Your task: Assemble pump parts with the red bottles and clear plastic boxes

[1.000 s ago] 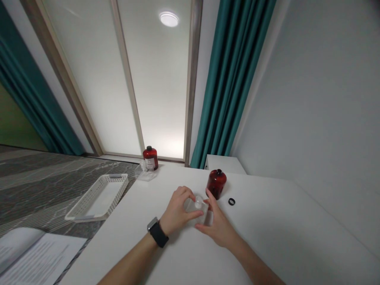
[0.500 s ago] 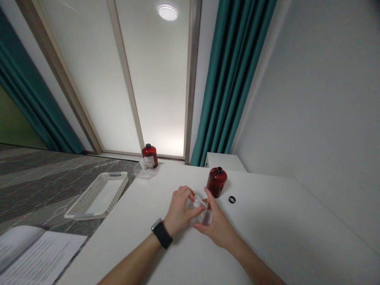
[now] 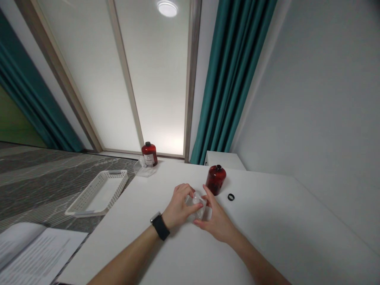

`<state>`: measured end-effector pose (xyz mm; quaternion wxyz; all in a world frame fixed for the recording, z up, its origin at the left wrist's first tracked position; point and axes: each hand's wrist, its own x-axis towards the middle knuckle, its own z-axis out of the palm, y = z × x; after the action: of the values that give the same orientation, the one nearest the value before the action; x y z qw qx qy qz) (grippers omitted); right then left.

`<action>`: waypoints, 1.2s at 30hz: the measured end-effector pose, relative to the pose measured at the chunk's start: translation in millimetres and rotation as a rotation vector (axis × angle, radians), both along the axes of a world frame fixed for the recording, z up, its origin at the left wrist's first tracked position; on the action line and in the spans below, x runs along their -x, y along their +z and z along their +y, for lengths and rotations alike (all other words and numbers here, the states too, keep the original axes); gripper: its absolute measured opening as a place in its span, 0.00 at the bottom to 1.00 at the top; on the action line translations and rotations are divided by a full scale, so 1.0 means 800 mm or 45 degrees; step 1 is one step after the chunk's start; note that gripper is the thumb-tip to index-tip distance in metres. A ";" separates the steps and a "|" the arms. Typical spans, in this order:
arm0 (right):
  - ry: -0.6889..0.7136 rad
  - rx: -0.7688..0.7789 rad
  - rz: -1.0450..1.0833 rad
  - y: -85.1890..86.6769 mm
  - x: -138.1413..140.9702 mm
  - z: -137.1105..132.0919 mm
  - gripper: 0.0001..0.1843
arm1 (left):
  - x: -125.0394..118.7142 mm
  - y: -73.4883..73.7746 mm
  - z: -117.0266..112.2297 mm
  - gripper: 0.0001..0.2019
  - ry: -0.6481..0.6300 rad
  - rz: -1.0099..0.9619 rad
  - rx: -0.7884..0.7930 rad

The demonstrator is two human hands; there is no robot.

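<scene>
Between my hands is a small clear plastic container (image 3: 208, 213), with a rounded translucent piece (image 3: 196, 196) in its upper part that I cannot identify. My left hand (image 3: 177, 209), with a black-strapped watch at the wrist, grips it from the left, thumb laid across the front. From the other side my right hand (image 3: 219, 222) holds it between thumb and fingers. Just behind my right fingertips stands a dark red bottle (image 3: 215, 180), upright, with a narrow black-looking neck. A black ring (image 3: 230, 197) lies on the white table (image 3: 261, 237) to its right.
Another red bottle (image 3: 149, 153), labelled and black-capped, stands at the table's far left corner beside a clear plastic tray (image 3: 144, 172). Left of the table are a white perforated basket (image 3: 86, 198) and an open book (image 3: 44, 253). A white cabinet (image 3: 227, 160) stands behind the table.
Both hands have shifted very slightly left with the clear container, and the right fingers have moved a little along it. The view has tilted slightly; the bottles and ring stay in place.
</scene>
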<state>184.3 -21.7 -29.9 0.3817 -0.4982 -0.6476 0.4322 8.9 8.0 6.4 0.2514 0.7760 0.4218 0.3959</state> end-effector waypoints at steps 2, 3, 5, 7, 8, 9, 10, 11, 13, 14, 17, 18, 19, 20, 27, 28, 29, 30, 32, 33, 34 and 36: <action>0.019 0.009 0.023 -0.004 -0.002 0.002 0.62 | 0.002 -0.002 0.002 0.11 -0.025 -0.018 0.015; 0.036 0.010 0.040 -0.006 -0.004 0.004 0.62 | 0.004 -0.003 0.002 0.09 -0.056 -0.026 0.018; 0.082 0.000 0.070 -0.008 -0.008 0.006 0.61 | 0.012 -0.005 0.005 0.07 -0.141 -0.041 0.022; 0.124 -0.009 0.081 -0.009 -0.011 0.008 0.60 | 0.022 -0.006 0.008 0.14 -0.227 -0.047 0.040; 0.134 -0.005 0.078 -0.009 -0.012 0.009 0.60 | 0.027 -0.006 0.010 0.20 -0.262 -0.038 0.060; 0.135 0.004 0.073 -0.008 -0.013 0.009 0.59 | 0.032 -0.007 0.012 0.25 -0.301 -0.015 0.076; 0.134 0.013 0.070 -0.007 -0.013 0.008 0.59 | 0.037 -0.007 0.015 0.29 -0.331 0.015 0.086; 0.137 0.016 0.070 -0.005 -0.014 0.007 0.59 | 0.041 -0.007 0.017 0.32 -0.352 0.043 0.090; 0.158 0.008 0.081 -0.001 -0.015 0.006 0.59 | 0.049 -0.007 0.024 0.34 -0.371 0.080 0.093; 0.171 0.004 0.090 0.001 -0.017 0.005 0.59 | 0.053 -0.008 0.027 0.34 -0.366 0.086 0.103; 0.188 -0.005 0.103 0.006 -0.023 0.007 0.55 | 0.065 -0.007 0.035 0.28 -0.343 0.075 0.185; 0.185 -0.009 0.104 0.006 -0.024 0.008 0.53 | 0.069 -0.007 0.037 0.25 -0.341 0.067 0.222; 0.178 -0.017 0.107 0.006 -0.026 0.009 0.51 | 0.072 -0.006 0.038 0.21 -0.345 0.060 0.257; 0.174 -0.026 0.113 0.006 -0.026 0.011 0.50 | 0.074 -0.004 0.038 0.18 -0.355 0.053 0.282; 0.151 -0.002 0.173 -0.007 -0.019 0.013 0.49 | 0.059 -0.004 0.023 0.31 -0.409 0.089 0.239; 0.131 0.000 0.172 -0.007 -0.018 0.013 0.50 | 0.055 -0.006 0.021 0.32 -0.388 0.098 0.216; 0.107 -0.001 0.167 -0.008 -0.017 0.013 0.50 | 0.052 -0.008 0.019 0.31 -0.386 0.107 0.194; 0.082 -0.005 0.156 -0.008 -0.016 0.013 0.51 | 0.050 -0.010 0.018 0.31 -0.394 0.112 0.175; 0.040 -0.025 0.121 -0.007 -0.015 0.014 0.52 | 0.047 -0.013 0.018 0.33 -0.421 0.112 0.161; 0.027 -0.042 0.105 -0.007 -0.015 0.014 0.52 | 0.047 -0.014 0.018 0.34 -0.428 0.108 0.166; 0.021 -0.060 0.093 -0.007 -0.015 0.014 0.52 | 0.047 -0.015 0.018 0.36 -0.424 0.102 0.175; 0.021 -0.087 0.086 -0.008 -0.014 0.014 0.51 | 0.047 -0.017 0.019 0.37 -0.399 0.092 0.191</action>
<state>195.8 -10.7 -36.6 0.4166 -0.4647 -0.6527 0.4296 -28.7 23.5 -7.1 0.3520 0.8249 0.3328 0.2913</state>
